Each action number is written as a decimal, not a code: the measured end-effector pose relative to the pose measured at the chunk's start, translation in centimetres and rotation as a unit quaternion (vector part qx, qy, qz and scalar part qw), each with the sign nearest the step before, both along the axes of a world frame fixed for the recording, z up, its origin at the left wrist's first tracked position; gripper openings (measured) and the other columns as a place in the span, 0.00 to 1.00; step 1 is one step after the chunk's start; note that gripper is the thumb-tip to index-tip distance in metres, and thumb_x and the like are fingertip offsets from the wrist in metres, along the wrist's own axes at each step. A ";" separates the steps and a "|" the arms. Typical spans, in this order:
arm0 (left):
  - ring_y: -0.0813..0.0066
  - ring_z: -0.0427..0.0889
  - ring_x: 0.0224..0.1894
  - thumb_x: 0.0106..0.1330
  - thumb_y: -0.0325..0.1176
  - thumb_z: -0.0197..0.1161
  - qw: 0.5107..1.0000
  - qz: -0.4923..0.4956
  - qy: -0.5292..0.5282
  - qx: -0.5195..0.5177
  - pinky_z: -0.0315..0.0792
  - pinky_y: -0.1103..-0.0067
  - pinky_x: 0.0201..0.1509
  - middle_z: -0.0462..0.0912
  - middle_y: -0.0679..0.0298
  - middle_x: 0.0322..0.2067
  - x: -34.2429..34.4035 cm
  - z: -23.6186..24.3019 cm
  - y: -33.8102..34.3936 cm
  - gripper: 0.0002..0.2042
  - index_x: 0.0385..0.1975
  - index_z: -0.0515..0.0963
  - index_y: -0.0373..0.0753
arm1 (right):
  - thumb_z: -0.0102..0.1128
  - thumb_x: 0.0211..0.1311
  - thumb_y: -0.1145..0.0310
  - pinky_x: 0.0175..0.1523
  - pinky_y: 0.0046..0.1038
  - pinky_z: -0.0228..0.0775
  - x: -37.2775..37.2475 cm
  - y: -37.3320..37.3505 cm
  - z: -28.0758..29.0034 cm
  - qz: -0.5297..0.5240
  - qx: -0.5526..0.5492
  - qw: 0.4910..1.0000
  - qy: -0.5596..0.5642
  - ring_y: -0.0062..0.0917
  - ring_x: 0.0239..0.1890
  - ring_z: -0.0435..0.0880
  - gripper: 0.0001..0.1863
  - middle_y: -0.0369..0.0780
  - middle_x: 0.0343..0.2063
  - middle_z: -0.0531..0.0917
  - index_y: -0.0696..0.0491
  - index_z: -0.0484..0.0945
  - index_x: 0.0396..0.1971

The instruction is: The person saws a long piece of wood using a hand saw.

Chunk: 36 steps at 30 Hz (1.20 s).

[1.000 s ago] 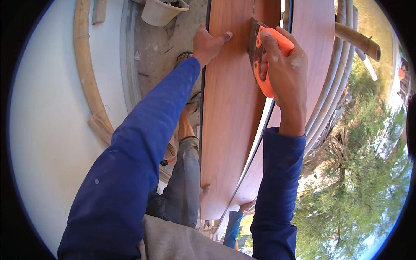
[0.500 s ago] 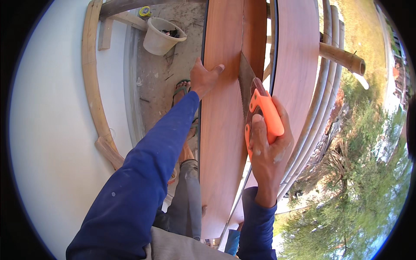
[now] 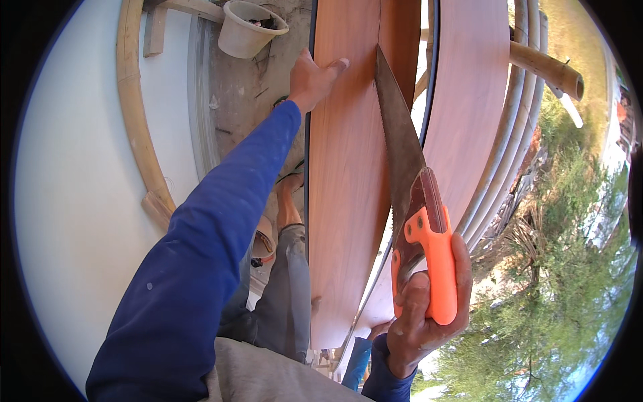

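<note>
My left hand grips the left edge of a long brown wood-grain plank, its thumb lying on the face. My right hand is wrapped round the orange handle of a handsaw. The blade points away from me, its tip at a thin lengthwise slit in the plank and its toothed edge facing left. On the near side of the tip the slit widens into a gap. A darker brown strip lies right of the slit, and beyond it is a second wood-grain plank.
A white bucket stands on the dirty floor at far left, beside a white wall and a bamboo pole. More bamboo poles run along the right, one sticking outward. Another person's teal sleeve shows below the planks.
My right hand has drawn the handsaw back toward me and slightly right, baring much more blade. My left hand keeps its hold on the plank's edge. The view has shifted a little.
</note>
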<state>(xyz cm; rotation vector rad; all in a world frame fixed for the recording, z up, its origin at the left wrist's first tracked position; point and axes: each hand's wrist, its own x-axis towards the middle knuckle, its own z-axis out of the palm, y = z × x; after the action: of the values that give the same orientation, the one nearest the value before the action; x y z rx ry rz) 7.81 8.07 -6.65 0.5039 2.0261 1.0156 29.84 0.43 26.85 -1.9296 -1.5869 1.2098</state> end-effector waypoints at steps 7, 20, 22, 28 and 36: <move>0.50 0.87 0.50 0.56 0.49 0.76 1.000 -0.003 0.014 0.004 0.79 0.66 0.55 0.84 0.38 0.46 -0.5 -0.9 -0.5 0.39 0.53 0.70 0.19 | 0.59 0.67 0.79 0.54 0.30 0.81 -1.4 1.9 -6.7 0.078 0.091 0.993 -0.009 0.34 0.48 0.89 0.26 0.52 0.51 0.85 0.63 0.71 0.65; 0.63 0.87 0.45 0.55 0.50 0.78 0.998 0.000 0.050 -0.039 0.80 0.71 0.47 0.85 0.46 0.46 -0.5 -1.7 0.3 0.37 0.52 0.72 0.24 | 0.61 0.68 0.71 0.35 0.25 0.74 -5.7 12.8 -16.4 0.089 -0.043 0.985 0.143 0.19 0.29 0.80 0.18 0.39 0.31 0.83 0.60 0.79 0.56; 0.64 0.87 0.43 0.55 0.50 0.78 1.000 0.002 0.016 -0.006 0.80 0.71 0.45 0.85 0.47 0.45 0.5 -0.9 1.2 0.37 0.52 0.72 0.23 | 0.61 0.68 0.70 0.35 0.25 0.72 -5.3 12.5 -15.2 0.077 -0.028 0.988 0.133 0.20 0.28 0.77 0.19 0.39 0.34 0.82 0.61 0.79 0.56; 0.52 0.86 0.51 0.53 0.51 0.78 1.000 0.002 0.015 -0.008 0.79 0.67 0.56 0.85 0.40 0.47 -1.5 -2.2 1.3 0.39 0.54 0.72 0.21 | 0.63 0.69 0.67 0.54 0.31 0.80 -0.6 2.1 -4.3 0.026 -0.040 0.999 0.009 0.31 0.52 0.84 0.28 0.50 0.53 0.82 0.65 0.70 0.65; 0.52 0.86 0.52 0.55 0.52 0.77 1.000 -0.010 -0.004 -0.006 0.80 0.67 0.56 0.83 0.39 0.50 -1.8 -1.1 2.1 0.42 0.56 0.69 0.20 | 0.63 0.68 0.69 0.55 0.36 0.84 3.5 -5.4 -0.7 0.007 0.010 1.000 0.000 0.43 0.53 0.87 0.30 0.57 0.53 0.81 0.69 0.68 0.65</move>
<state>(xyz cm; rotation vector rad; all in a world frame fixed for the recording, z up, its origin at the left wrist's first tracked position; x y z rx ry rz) 5.98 10.19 -7.73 0.5114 2.0162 0.9914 33.31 -4.97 26.17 -1.9079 -1.6095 1.1959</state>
